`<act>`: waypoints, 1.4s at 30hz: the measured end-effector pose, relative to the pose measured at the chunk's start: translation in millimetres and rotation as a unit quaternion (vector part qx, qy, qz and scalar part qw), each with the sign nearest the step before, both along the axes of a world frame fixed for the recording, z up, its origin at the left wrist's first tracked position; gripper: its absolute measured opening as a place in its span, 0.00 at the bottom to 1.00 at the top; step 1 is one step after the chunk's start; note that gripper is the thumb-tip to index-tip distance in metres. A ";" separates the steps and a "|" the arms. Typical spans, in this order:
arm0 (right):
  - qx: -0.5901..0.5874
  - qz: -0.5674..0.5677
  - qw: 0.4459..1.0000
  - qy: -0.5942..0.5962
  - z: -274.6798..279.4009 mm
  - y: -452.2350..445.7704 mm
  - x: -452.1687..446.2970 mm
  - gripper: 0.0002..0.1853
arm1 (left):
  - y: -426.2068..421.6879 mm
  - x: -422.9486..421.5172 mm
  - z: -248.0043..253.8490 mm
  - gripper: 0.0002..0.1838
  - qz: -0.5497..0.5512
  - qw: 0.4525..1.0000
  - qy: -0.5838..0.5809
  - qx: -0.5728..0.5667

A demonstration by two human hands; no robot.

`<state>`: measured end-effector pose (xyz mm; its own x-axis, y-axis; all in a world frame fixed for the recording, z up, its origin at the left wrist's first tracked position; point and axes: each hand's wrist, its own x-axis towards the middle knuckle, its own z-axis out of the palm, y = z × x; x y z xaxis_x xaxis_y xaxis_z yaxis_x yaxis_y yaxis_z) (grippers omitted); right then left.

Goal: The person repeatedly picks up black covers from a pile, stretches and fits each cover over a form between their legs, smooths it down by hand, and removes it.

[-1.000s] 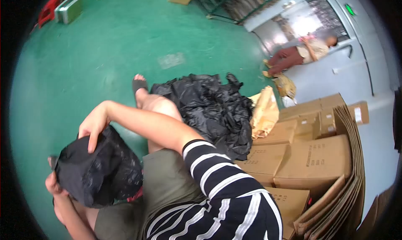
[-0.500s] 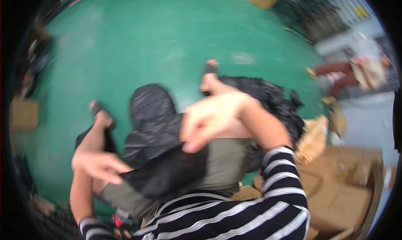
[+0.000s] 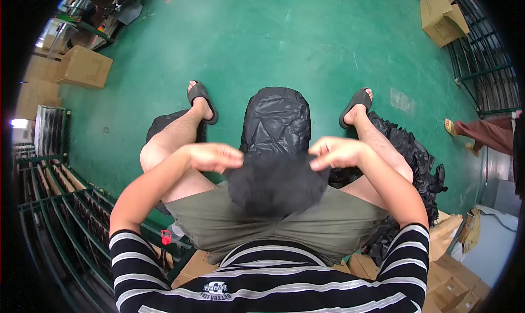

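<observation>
A limp black sheet-like piece, blurred by motion, hangs over my lap between both hands. My left hand is closed on its left edge, thumb and fingers pinched together. At the opposite edge, my right hand pinches the piece the same way. Just beyond it, between my legs, stands a rounded, shiny black bundle with a creased surface; its near end is hidden behind the piece. A heap of crumpled black material lies beside my right leg, and more black material is by my left leg.
Cardboard boxes stand at the left, at the upper right and behind me at lower right. Green metal racks line the left and right. Another person's legs show at the far right.
The view has swung and levelled. My hands have come to matching heights at either side of the black piece, which is now spread between them.
</observation>
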<state>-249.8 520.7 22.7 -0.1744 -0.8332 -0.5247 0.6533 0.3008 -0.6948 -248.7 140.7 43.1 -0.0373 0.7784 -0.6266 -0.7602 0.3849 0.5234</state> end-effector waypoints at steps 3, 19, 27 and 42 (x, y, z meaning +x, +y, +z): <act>0.029 -0.140 0.988 -0.051 -35.5 -10.2 -49.7 0.05 | 9.8 -46.9 -45.0 0.11 0.119 0.992 0.022 -0.039; 0.238 -0.401 0.885 0.014 -201.3 -18.8 -185.9 0.10 | 31.8 -179.6 -229.2 0.11 0.376 0.904 0.092 -0.180; 0.393 -0.473 0.787 0.044 -236.0 -14.2 -130.5 0.24 | 33.8 -135.2 -249.7 0.23 0.355 0.876 0.056 -0.322; 0.482 -0.579 0.585 0.300 -221.8 -49.4 -12.6 0.24 | 41.6 -18.1 -257.3 0.26 0.504 0.678 0.346 -0.408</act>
<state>-262.5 471.3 -199.0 -0.7238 0.6579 -0.2079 0.5314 0.3393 -0.7762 -266.8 182.3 -214.2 -0.7976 -0.4568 -0.3940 -0.5334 0.2290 0.8143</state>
